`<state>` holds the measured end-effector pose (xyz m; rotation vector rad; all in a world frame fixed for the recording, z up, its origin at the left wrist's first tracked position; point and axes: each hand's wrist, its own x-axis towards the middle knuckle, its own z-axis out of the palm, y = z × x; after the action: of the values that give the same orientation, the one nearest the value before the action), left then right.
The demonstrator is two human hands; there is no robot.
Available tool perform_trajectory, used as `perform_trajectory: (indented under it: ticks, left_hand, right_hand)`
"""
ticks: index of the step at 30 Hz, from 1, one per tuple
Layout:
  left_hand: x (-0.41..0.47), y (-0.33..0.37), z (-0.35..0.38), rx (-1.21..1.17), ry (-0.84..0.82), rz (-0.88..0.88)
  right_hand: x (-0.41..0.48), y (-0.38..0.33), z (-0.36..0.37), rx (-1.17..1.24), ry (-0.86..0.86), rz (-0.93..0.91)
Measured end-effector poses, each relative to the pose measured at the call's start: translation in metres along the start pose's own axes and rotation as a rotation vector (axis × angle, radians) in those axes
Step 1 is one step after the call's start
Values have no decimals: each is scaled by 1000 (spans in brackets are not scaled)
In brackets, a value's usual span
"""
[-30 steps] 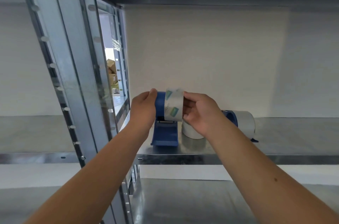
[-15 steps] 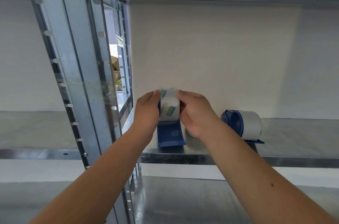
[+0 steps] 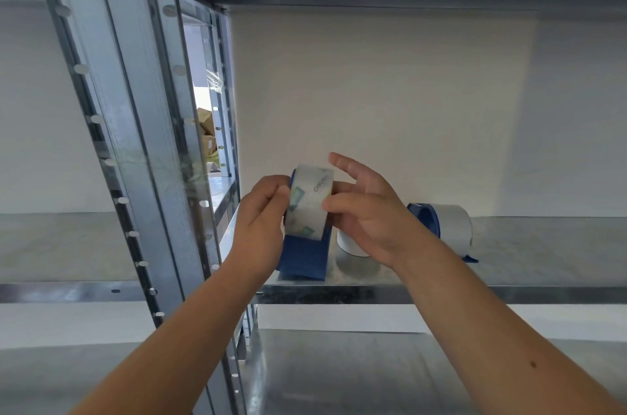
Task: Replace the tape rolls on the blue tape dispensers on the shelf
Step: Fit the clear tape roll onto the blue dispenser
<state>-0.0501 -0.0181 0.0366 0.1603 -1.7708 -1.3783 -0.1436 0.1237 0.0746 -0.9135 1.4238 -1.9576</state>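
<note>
Galvanised steel shelving fills the head view: a perforated upright post (image 3: 135, 129) at left and a metal shelf (image 3: 509, 292) crossing at mid-height, backed by a pale wall. On the shelf's front edge, beside the post, stands a blue tape dispenser (image 3: 302, 260), its flat blue base tilted toward the viewer. Mounted on its upper part is a clear tape roll (image 3: 308, 202), seen nearly edge-on; the outer wrap is glossy and translucent grey-white, with small green printed patches and faint dark lettering near the top. A thin blue rim of the dispenser shows along the roll's left side.

The left hand (image 3: 261, 214) is curled against the roll's left face, fingers bent inward and thumb near the roll's edge, gripping the dispenser and roll together. The right hand (image 3: 366, 211) presses the roll's right side with its lower fingers and thumb, while the upper fingers are spread loosely and lifted off.

Just behind the right hand, a white tape roll (image 3: 351, 245) stands on the shelf, partly hidden by the hand. Farther right on the same shelf is a second blue tape dispenser (image 3: 424, 216) carrying a white roll (image 3: 453, 226), apart from both hands.
</note>
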Motion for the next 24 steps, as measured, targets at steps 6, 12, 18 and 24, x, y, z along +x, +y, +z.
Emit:
perform_trajectory:
  ticks: [6,12,18,24]
  left_hand:
    - [-10,16,-3,-105,-48,-31]
    - [-2,34,-5,-146,-112,-347]
    - [-16,31,-5,-91,-118,-246]
    - [-30,32,-3,-90,-34,-192]
  right_hand:
    - [-17,2,-4,-356,-59,-187]
    - [-23,10,-9,-625,-161,-263]
    - [-29,17,-11,-706,-203,-309]
    - [-28,8,-15,-526,-181,-331]
